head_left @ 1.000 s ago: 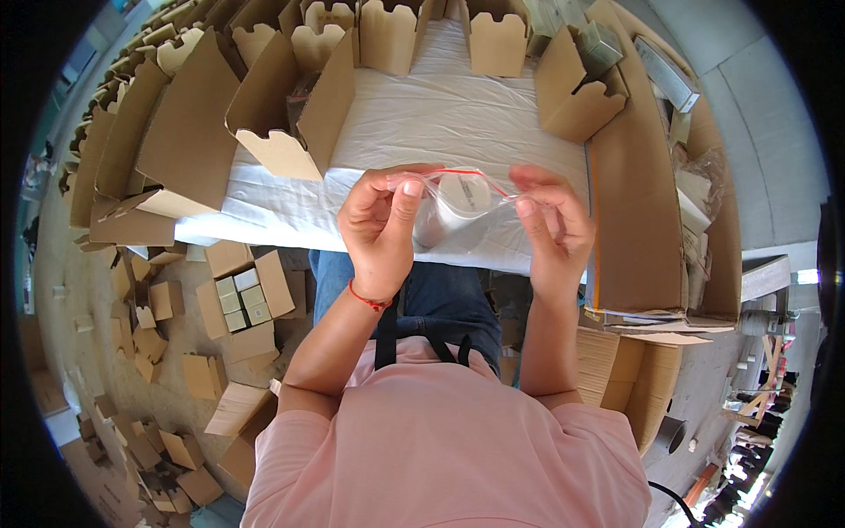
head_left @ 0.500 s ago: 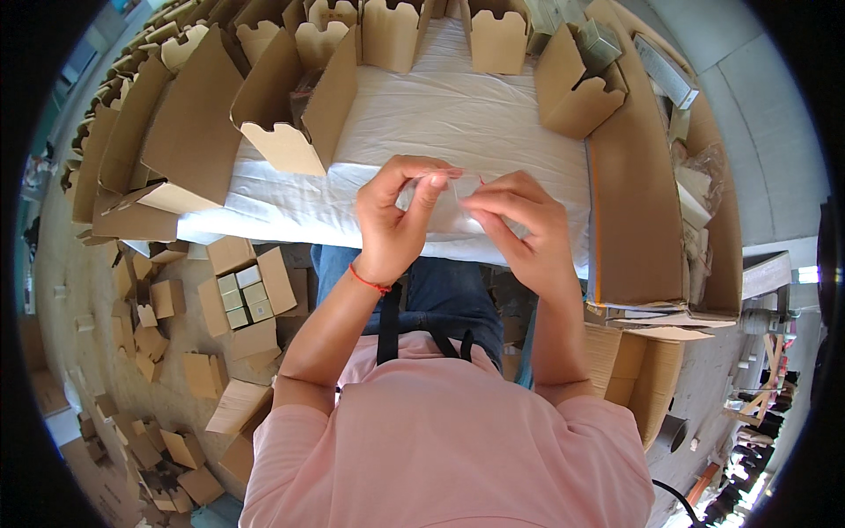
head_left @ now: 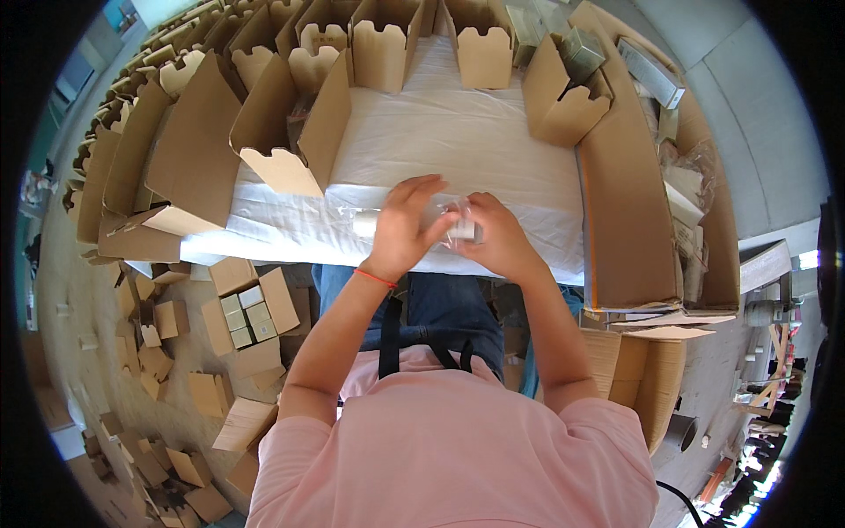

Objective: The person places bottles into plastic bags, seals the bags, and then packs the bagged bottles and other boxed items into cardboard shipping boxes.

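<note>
A white cylinder-shaped item (head_left: 364, 223) in clear plastic wrapping lies sideways at the near part of the white-covered table (head_left: 422, 141). Over its middle, my left hand (head_left: 403, 227) is closed, with the thumb along the near side and the fingers across the top. My right hand (head_left: 498, 238) grips the right end, its fingers curled round the clear plastic. The plastic sticks out past the item's left end. Both hands hide much of the item, and motion blurs it, so its exact kind does not show.
Open-topped cardboard trays (head_left: 286, 172) line the table's left and far sides. Another tray (head_left: 568, 106) stands at the right, beside a large carton (head_left: 629, 224) holding plastic-wrapped things and small boxes. On the floor at left, an open carton (head_left: 249, 317) holds several small boxes among scattered cardboard.
Half a second ago my hands held thin clear plastic between their fingertips, slightly higher up. Now they are lower and hold the wrapped white item. The view has shifted slightly.
</note>
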Motion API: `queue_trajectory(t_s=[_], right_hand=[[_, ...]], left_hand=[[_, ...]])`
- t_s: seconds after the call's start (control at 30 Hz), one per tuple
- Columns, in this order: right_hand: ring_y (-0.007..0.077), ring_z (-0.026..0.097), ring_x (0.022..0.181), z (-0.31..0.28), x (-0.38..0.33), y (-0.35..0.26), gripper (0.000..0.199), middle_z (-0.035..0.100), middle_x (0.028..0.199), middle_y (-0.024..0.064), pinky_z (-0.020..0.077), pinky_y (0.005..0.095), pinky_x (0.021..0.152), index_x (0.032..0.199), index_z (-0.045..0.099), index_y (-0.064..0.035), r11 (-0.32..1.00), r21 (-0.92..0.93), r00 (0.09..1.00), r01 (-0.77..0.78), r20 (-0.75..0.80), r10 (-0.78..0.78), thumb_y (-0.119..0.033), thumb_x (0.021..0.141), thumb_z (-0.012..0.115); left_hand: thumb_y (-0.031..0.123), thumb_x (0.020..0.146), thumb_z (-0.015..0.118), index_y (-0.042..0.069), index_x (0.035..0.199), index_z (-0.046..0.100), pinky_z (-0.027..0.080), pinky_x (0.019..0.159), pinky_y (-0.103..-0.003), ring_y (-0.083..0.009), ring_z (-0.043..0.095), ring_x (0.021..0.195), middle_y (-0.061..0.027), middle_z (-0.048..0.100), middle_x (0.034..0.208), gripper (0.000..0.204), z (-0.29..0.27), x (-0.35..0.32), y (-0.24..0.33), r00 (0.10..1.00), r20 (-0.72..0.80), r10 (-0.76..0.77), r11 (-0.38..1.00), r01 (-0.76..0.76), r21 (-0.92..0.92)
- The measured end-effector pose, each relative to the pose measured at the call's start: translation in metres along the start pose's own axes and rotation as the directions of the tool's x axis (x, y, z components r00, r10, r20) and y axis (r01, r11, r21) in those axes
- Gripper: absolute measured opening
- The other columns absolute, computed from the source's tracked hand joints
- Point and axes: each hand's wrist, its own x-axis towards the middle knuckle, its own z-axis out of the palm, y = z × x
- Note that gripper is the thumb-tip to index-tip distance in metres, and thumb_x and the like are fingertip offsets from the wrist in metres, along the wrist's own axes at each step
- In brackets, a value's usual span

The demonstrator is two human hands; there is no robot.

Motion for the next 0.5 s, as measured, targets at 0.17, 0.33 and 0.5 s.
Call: queue_trajectory(t_s=[0.17, 0.33, 0.5], right_hand=[[0.0098, 0.047, 0.064, -0.029, -0.006, 0.002, 0.017, 0.059, 0.079, 0.0027, 0.0395, 0.0233, 0.059, 0.087, 0.066, -0.0051, 0.92, 0.29, 0.896, -0.263, -0.28, 0.345, -0.012, 0.073, 0.072], [0.0145, 0.056, 0.074, -0.067, -0.036, 0.034, 0.026, 0.062, 0.088, 0.0059, 0.0449, 0.0244, 0.065, 0.091, 0.064, -0.0005, 0.638, 0.726, 0.559, -0.256, -0.427, 0.71, -0.026, 0.086, 0.062], [0.0231, 0.06, 0.093, -0.067, -0.053, 0.014, 0.047, 0.06, 0.101, 0.0121, 0.0492, 0.0384, 0.084, 0.117, 0.049, 0.0048, 0.214, 0.977, 0.824, -0.022, -0.103, 0.557, -0.027, 0.085, 0.063]], left_hand=[[0.016, 0.08, 0.064, 0.001, 0.09, 0.062, 0.045, 0.077, -0.04, -0.0327, 0.056, 0.091, -0.0134, 0.061, 0.097, 0.018, -0.001, -0.028, -0.05, 0.995, -0.003, -0.101, 0.977, 0.099, 0.189], [0.012, 0.08, 0.062, 0.002, 0.081, 0.059, 0.045, 0.073, -0.04, -0.0327, 0.055, 0.081, -0.0127, 0.058, 0.085, 0.011, 0.007, -0.034, -0.067, 0.99, 0.025, -0.142, 0.946, 0.128, 0.298], [0.014, 0.081, 0.063, 0.004, 0.097, 0.059, 0.041, 0.084, -0.039, -0.0314, 0.054, 0.095, -0.0122, 0.059, 0.101, 0.02, 0.007, -0.023, -0.064, 0.982, -0.09, -0.168, 0.928, 0.188, 0.322]])
